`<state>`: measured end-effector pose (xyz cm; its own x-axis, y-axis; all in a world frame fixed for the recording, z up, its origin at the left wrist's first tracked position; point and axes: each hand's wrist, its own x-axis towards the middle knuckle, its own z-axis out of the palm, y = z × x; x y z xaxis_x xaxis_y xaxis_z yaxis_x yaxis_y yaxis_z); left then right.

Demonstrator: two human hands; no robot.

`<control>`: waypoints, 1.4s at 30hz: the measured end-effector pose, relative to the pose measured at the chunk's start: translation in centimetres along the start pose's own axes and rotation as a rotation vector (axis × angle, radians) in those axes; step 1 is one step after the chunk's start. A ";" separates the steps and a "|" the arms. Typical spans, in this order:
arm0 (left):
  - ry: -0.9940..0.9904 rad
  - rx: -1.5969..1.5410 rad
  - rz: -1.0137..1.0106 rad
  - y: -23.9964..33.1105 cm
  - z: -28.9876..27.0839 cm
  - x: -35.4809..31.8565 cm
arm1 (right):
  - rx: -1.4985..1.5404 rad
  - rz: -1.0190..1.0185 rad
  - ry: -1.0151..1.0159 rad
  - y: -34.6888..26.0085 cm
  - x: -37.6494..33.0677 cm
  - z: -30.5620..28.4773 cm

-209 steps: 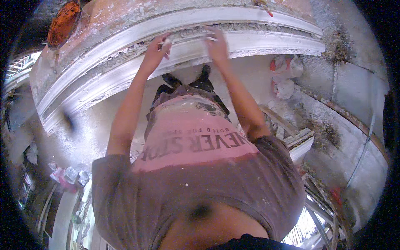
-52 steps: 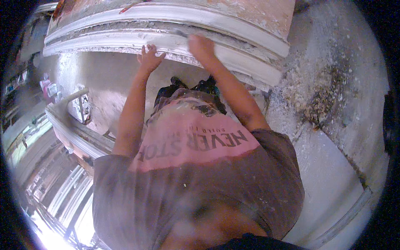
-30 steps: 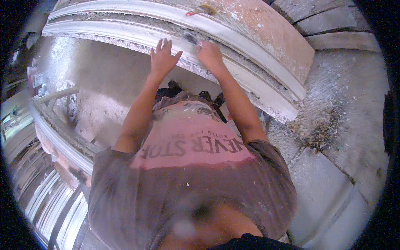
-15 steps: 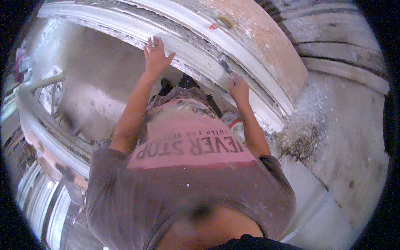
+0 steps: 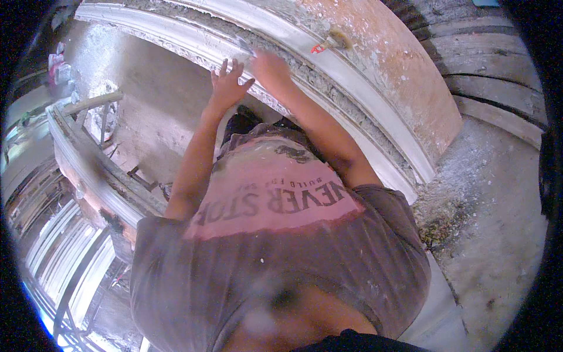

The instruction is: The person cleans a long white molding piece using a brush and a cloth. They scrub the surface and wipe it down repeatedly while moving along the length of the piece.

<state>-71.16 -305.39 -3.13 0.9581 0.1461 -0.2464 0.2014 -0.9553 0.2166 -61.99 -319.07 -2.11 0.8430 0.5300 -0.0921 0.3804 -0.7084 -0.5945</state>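
A long white moulding (image 5: 158, 30) with a ridged profile lies across the bench ahead of me. My left hand (image 5: 229, 88) rests at its near edge with the fingers spread and nothing in them. Close by on the right, my right hand (image 5: 272, 71) is closed around a small scraper, smeared by motion. Its flat, greyish blade (image 5: 243, 46) points away to the far left, over the moulding. The fingers hide the handle.
A second white moulding (image 5: 375, 117) runs parallel farther out, past a rough grey gap. Beyond it is a dusty tan board (image 5: 404, 76) with a small red object (image 5: 318, 48). Another bench (image 5: 97, 167) stands at left, and crumbled debris (image 5: 440, 220) lies at right.
My right hand has swept left and farther away along the moulding with the scraper, ending beside my left hand. The left hand stays spread at the moulding's edge. The view has shifted slightly.
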 end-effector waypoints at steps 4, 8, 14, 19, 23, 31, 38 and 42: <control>0.108 -0.244 -0.006 -2.4 -0.8 -0.2 | -0.027 0.093 0.059 5.3 -6.8 -6.0; 0.266 -0.443 0.098 -4.9 -1.1 0.7 | -0.160 0.292 0.021 13.2 -12.6 -9.1; 0.281 -0.532 0.249 -8.3 -2.8 2.6 | -0.076 0.314 -0.043 12.0 -11.7 -12.2; 0.320 -0.558 0.260 -11.3 -2.4 3.4 | -0.123 0.462 -0.144 9.9 -11.0 -13.1; 0.315 -0.576 0.228 -12.1 -2.5 3.2 | 0.029 0.433 -0.151 12.3 -11.3 -12.4; 0.428 -0.536 0.249 -10.1 -3.2 4.1 | -0.099 0.316 -0.076 7.8 -7.8 -9.9; 0.461 -0.401 0.150 -9.6 -2.3 3.3 | -0.445 0.051 -0.108 9.7 -13.8 -9.3; 0.476 -0.316 0.057 -10.2 0.1 2.3 | -0.465 0.020 -0.139 7.1 -11.2 -7.3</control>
<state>-71.01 -295.33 -5.99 0.9406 0.2665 0.2104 0.1282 -0.8524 0.5069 -65.95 -333.46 0.56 0.8051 0.5492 -0.2241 0.5212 -0.8354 -0.1748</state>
